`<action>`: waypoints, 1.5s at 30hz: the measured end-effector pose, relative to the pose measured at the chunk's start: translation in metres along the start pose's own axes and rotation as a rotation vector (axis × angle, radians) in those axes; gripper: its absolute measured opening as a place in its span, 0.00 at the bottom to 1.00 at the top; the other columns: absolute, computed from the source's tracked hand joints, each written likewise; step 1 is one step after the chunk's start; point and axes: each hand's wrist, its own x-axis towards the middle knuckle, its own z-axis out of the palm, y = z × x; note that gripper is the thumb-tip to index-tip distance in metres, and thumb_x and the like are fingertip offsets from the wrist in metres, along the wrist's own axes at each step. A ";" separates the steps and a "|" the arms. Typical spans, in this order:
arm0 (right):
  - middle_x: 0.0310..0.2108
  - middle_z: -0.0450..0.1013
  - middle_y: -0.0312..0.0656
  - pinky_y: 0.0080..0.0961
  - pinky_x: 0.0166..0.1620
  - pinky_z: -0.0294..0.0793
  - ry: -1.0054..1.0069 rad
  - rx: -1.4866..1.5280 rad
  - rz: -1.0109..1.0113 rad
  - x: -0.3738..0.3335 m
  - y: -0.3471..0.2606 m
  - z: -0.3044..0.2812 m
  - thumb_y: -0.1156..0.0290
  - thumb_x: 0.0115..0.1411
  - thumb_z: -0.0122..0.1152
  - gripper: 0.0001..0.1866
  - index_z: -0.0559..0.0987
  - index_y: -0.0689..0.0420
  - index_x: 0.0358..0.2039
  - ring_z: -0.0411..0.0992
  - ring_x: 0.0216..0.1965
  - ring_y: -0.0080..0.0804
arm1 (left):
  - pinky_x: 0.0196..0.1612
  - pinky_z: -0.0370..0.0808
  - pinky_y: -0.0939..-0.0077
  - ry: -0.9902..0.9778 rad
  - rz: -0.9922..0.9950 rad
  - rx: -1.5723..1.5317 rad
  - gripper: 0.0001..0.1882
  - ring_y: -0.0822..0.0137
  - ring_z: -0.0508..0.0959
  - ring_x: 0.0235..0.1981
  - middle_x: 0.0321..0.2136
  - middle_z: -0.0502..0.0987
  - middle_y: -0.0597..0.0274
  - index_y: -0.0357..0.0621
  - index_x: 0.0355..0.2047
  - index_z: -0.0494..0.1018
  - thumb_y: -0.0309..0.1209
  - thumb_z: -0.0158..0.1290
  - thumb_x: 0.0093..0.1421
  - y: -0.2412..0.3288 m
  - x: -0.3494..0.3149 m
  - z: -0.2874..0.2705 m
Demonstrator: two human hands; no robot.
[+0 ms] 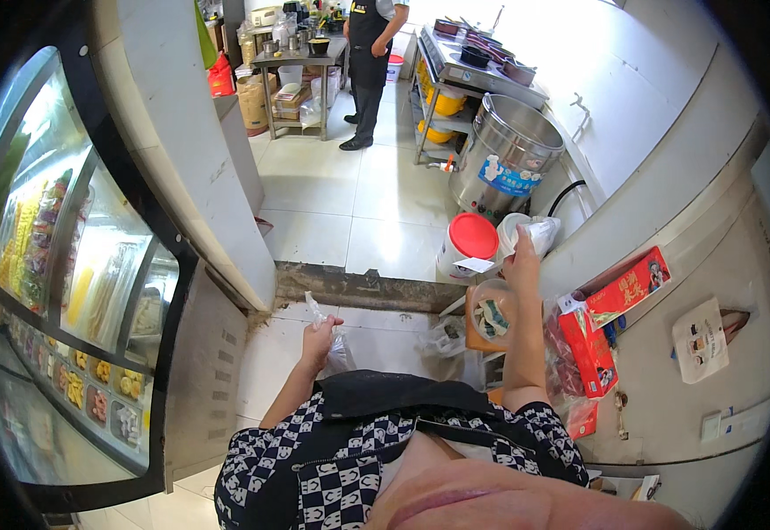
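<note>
My left hand (318, 341) is closed round the gathered neck of a clear plastic bag (340, 357), whose twisted end sticks up above my fingers. What the bag holds is partly hidden by my hand and clothing. Stretched out to the right, my right hand (521, 264) has its fingers closed at a whitish plastic bag (542, 235). This bag lies over or beside a white tub (510, 228); which of the two I cannot tell. Just left of that hand stands a white bucket with a red lid (473, 233). Below my right wrist is a clear round container (491, 314) with green-and-white packets inside.
A lit glass display fridge (65, 291) fills the left side. Ahead, a raised step edge (358, 287) crosses the floor. A large steel pot (507, 150) stands beyond the buckets. Red boxes (586, 353) are at the right. Farther back, a person in a dark apron (369, 53) stands.
</note>
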 end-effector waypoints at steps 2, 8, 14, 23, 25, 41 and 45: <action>0.29 0.68 0.48 0.35 0.34 0.69 0.016 -0.009 0.001 -0.002 0.002 0.000 0.86 0.42 0.50 0.35 0.62 0.56 0.55 0.69 0.30 0.45 | 0.16 0.50 0.82 -0.017 0.006 -0.007 0.15 0.82 0.54 0.12 0.10 0.58 0.79 0.39 0.32 0.77 0.38 0.47 0.61 -0.002 0.003 -0.001; 0.40 0.70 0.54 0.37 0.40 0.70 -0.014 0.041 0.087 -0.012 0.009 -0.005 0.85 0.41 0.52 0.34 0.64 0.58 0.54 0.70 0.39 0.51 | 0.17 0.50 0.81 -0.042 0.010 0.039 0.15 0.83 0.54 0.12 0.10 0.57 0.79 0.40 0.31 0.77 0.38 0.46 0.61 -0.003 0.003 0.004; 0.43 0.69 0.55 0.36 0.41 0.70 0.027 0.066 0.092 -0.023 0.018 -0.010 0.86 0.41 0.51 0.35 0.64 0.58 0.55 0.70 0.40 0.49 | 0.18 0.52 0.81 -0.071 0.023 0.077 0.16 0.83 0.55 0.14 0.12 0.60 0.79 0.40 0.29 0.78 0.38 0.46 0.61 -0.001 0.004 0.012; 0.39 0.69 0.57 0.38 0.40 0.69 0.045 0.090 0.146 -0.036 0.031 -0.026 0.86 0.46 0.47 0.31 0.64 0.59 0.55 0.69 0.38 0.52 | 0.19 0.54 0.80 -0.108 0.040 0.153 0.16 0.81 0.57 0.15 0.12 0.59 0.78 0.40 0.29 0.78 0.38 0.46 0.61 0.003 0.004 0.030; 0.37 0.69 0.55 0.37 0.39 0.69 0.073 0.060 0.133 -0.040 0.037 -0.030 0.86 0.48 0.46 0.30 0.64 0.58 0.54 0.69 0.36 0.50 | 0.19 0.54 0.80 -0.137 -0.005 0.151 0.16 0.81 0.56 0.15 0.12 0.59 0.78 0.40 0.30 0.77 0.38 0.46 0.61 0.006 0.001 0.034; 0.35 0.70 0.54 0.34 0.39 0.69 0.072 0.058 0.169 -0.049 0.031 -0.044 0.88 0.48 0.42 0.28 0.66 0.59 0.52 0.70 0.34 0.47 | 0.17 0.49 0.81 -0.156 0.019 0.123 0.16 0.83 0.53 0.13 0.10 0.56 0.80 0.39 0.30 0.77 0.38 0.46 0.62 0.001 -0.004 0.038; 0.34 0.70 0.55 0.37 0.38 0.70 0.094 0.066 0.166 -0.048 0.030 -0.046 0.83 0.51 0.45 0.25 0.67 0.58 0.52 0.70 0.35 0.51 | 0.17 0.49 0.81 -0.169 0.032 0.108 0.16 0.83 0.53 0.12 0.10 0.56 0.80 0.39 0.30 0.77 0.38 0.46 0.62 0.001 -0.003 0.035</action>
